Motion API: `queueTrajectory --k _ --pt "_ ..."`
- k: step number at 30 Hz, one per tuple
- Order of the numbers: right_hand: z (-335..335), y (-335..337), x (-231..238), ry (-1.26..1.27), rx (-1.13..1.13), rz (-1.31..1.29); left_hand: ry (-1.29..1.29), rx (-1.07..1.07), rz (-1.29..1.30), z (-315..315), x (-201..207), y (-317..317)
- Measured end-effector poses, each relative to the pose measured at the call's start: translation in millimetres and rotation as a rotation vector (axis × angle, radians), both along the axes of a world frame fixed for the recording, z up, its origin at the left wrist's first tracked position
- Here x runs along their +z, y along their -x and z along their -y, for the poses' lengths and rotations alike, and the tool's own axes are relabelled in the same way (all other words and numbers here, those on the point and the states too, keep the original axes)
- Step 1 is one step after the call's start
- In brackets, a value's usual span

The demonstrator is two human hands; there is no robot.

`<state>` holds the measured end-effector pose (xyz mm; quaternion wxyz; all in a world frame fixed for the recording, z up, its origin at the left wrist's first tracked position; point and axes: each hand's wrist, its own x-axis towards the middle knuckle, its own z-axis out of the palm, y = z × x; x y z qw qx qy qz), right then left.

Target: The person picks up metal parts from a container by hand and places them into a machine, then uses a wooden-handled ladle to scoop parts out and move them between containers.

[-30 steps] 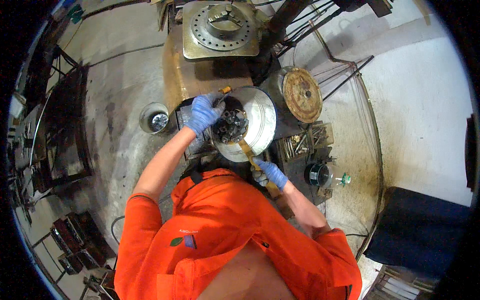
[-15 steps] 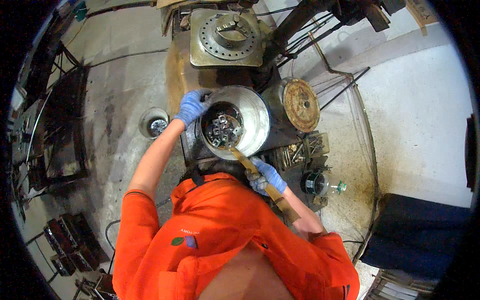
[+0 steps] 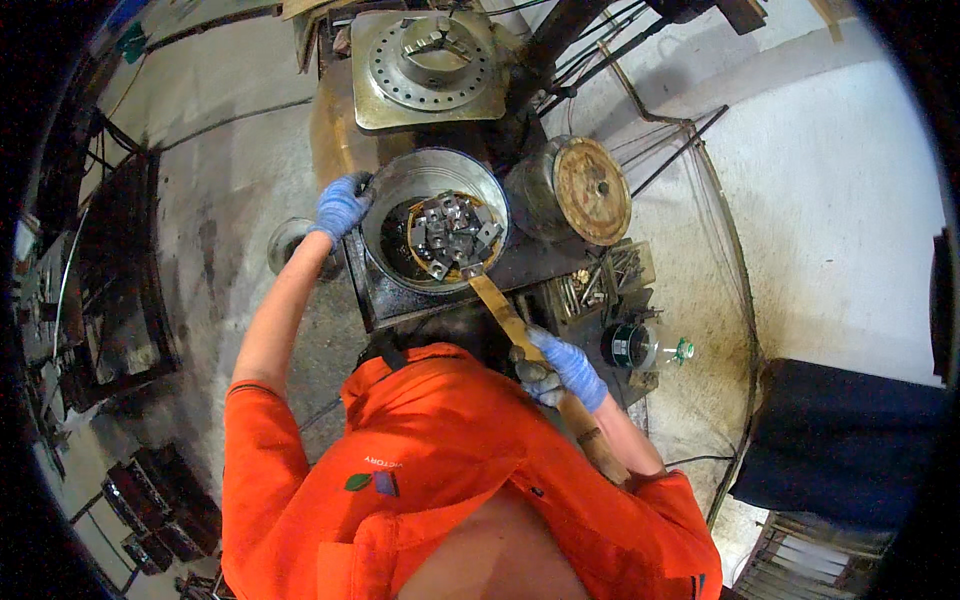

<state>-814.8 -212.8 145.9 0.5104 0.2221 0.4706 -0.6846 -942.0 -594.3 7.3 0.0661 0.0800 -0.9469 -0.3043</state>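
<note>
Left hand (image 3: 343, 207) curled over bucket (image 3: 428, 172) rim; right hand (image 3: 565, 370) clenched round handle of scoop (image 3: 497, 308). Metal parts (image 3: 455, 230) heaped in scoop, inside bucket, on tabletop (image 3: 548, 262). Step in hand looks like scooping parts; next move would call for firm grip, level scoop, steadied rim. Orange top (image 3: 440, 450): printed word, leaf emblem. Bottle (image 3: 630, 347): dark label, print too small to read.

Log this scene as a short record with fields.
Left grip: blue-gloved, on the rim of the bucket
Right grip: blue-gloved, around the handle of the scoop
Scoop load: metal pieces, inside the bucket
Right of bucket: drum, rusty round lid
Beyond bucket: chuck
Beside right grip: bottle, green cap
</note>
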Motion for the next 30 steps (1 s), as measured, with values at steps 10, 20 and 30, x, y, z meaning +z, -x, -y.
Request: queueTrajectory --k 10,20,30 --pt "-10.3 1.9 -13.9 -0.005 0.099 -0.054 0.169 -0.372 -0.072 -39.1 75.0 5.3" --pt "-8.6 1.4 -7.4 0.016 0.012 0.009 0.486 -0.833 0.023 -55.2 69.4 35.7" --pt "-6.4 6.1 2.0 -0.059 0.135 -0.028 0.678 -1.084 -0.067 -61.3 54.3 66.6"
